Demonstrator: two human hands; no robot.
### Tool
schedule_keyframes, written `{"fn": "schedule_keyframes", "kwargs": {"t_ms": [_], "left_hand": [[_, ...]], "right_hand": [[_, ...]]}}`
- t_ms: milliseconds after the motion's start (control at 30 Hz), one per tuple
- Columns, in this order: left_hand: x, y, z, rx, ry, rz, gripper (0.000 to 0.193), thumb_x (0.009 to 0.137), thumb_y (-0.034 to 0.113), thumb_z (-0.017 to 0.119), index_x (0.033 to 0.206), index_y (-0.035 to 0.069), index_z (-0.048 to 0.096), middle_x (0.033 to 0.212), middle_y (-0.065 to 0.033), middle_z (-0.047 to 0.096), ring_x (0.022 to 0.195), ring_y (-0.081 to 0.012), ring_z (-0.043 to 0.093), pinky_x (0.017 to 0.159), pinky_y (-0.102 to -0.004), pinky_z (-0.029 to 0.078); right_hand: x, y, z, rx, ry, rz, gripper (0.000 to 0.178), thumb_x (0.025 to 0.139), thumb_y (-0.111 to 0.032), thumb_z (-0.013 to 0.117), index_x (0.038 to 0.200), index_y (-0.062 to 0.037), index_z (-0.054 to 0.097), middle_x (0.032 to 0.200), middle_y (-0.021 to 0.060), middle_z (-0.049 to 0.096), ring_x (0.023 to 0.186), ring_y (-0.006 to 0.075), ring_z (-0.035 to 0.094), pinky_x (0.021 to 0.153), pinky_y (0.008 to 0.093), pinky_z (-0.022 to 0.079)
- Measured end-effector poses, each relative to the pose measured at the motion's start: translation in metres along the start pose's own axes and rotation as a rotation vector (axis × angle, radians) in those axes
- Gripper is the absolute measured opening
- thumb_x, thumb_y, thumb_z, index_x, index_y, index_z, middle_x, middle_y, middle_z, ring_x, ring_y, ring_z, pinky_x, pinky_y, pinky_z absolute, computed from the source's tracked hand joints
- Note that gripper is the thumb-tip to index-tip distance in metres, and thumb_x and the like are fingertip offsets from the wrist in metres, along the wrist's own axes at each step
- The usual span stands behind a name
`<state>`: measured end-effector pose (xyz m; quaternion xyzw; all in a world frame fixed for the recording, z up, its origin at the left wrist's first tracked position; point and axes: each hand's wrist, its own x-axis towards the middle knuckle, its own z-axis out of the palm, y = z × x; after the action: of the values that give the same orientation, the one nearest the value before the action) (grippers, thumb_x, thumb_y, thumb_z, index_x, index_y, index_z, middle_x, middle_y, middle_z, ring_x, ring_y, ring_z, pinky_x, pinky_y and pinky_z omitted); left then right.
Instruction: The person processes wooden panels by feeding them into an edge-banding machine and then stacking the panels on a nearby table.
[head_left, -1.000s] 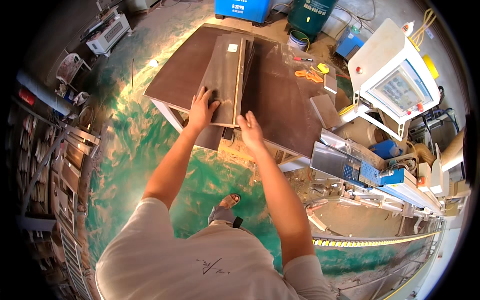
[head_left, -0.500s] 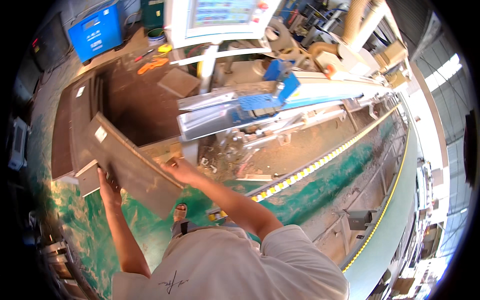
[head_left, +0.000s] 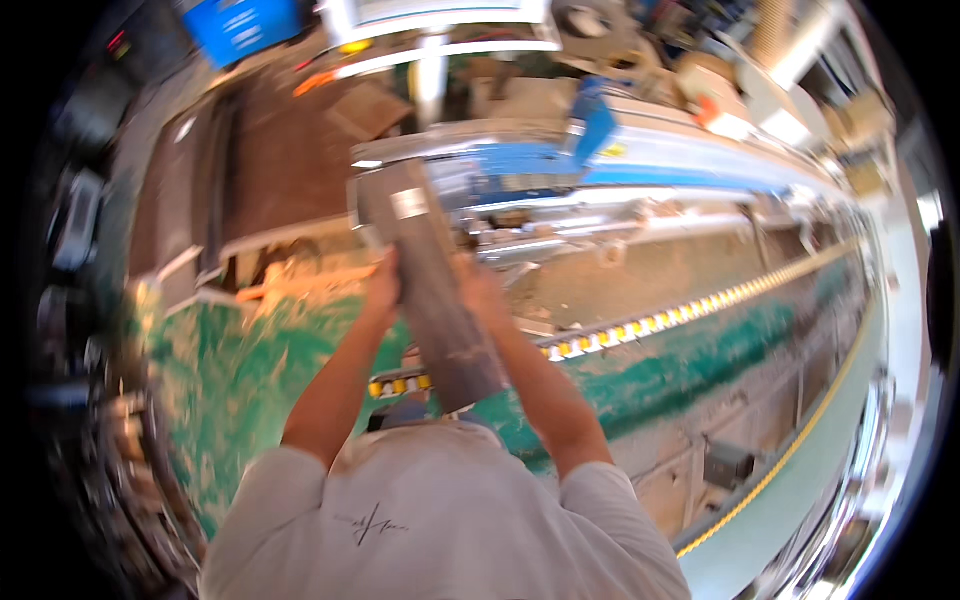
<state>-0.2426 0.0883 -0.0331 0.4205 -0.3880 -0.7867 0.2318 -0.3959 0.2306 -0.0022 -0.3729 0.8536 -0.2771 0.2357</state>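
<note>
Long flat dark-brown wooden board, held up between both hands in front of the torso, far end tipped slightly left, near end just ahead of the shirt. White rectangular label on its top face, toward the far end. Left hand grips the left long edge, fingers mostly hidden by the board. Right hand grips the right long edge; blurred, individual fingers unclear.

Far end overlaps the near left corner of the long blue-and-silver metal machine bed, which runs off right; contact, can't tell. Left: brown flat-topped table with long dark-brown boards along its left side, a small brown rectangular panel and a bright orange object toward the far right. Beyond: white-framed screen, blue boxy unit. Yellow-and-white toothed strip right of the board, above dusty green floor.
</note>
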Motion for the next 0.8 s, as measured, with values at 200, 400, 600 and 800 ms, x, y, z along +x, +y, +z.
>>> {"fn": "schedule_keyframes", "kwargs": {"t_ms": [200, 400, 600, 800], "left_hand": [[0.027, 0.012, 0.052, 0.133, 0.024, -0.095, 0.05, 0.103, 0.047, 0.049, 0.107, -0.001, 0.065, 0.091, -0.0066, 0.067, 0.071, -0.0171, 0.065, 0.06, -0.0327, 0.054], [0.072, 0.023, 0.075, 0.253, 0.021, -0.188, 0.044, 0.102, 0.039, 0.053, 0.106, -0.002, 0.067, 0.095, -0.0113, 0.07, 0.08, -0.0213, 0.068, 0.066, -0.0363, 0.053], [0.098, -0.007, 0.078, 0.257, 0.21, 0.086, 0.044, 0.102, 0.034, 0.055, 0.123, -0.004, 0.062, 0.097, -0.0074, 0.067, 0.083, -0.0149, 0.061, 0.07, -0.0318, 0.049], [0.081, 0.01, 0.112, 0.445, 0.203, 0.019, 0.046, 0.1, 0.034, 0.061, 0.126, -0.004, 0.061, 0.11, -0.0067, 0.067, 0.101, -0.0163, 0.059, 0.089, -0.0326, 0.046]], "right_hand": [[0.02, 0.047, -0.024, 0.215, 0.134, 0.267, 0.078, 0.1, -0.062, 0.034, 0.111, 0.0069, 0.068, 0.106, 0.0323, 0.066, 0.107, 0.0482, 0.06, 0.093, 0.0511, 0.045], [0.038, 0.056, -0.055, 0.075, 0.045, 0.335, 0.078, 0.1, -0.061, 0.036, 0.121, 0.0097, 0.063, 0.117, 0.0324, 0.064, 0.114, 0.0456, 0.059, 0.098, 0.044, 0.044], [0.069, 0.066, -0.054, 0.361, -0.045, 0.269, 0.074, 0.101, -0.058, 0.039, 0.12, 0.0087, 0.063, 0.116, 0.0274, 0.065, 0.113, 0.037, 0.061, 0.097, 0.04, 0.045], [0.084, 0.08, -0.075, 0.43, -0.026, 0.201, 0.067, 0.103, -0.054, 0.039, 0.111, 0.0059, 0.066, 0.105, 0.0269, 0.068, 0.105, 0.0406, 0.062, 0.091, 0.0421, 0.046]]}}
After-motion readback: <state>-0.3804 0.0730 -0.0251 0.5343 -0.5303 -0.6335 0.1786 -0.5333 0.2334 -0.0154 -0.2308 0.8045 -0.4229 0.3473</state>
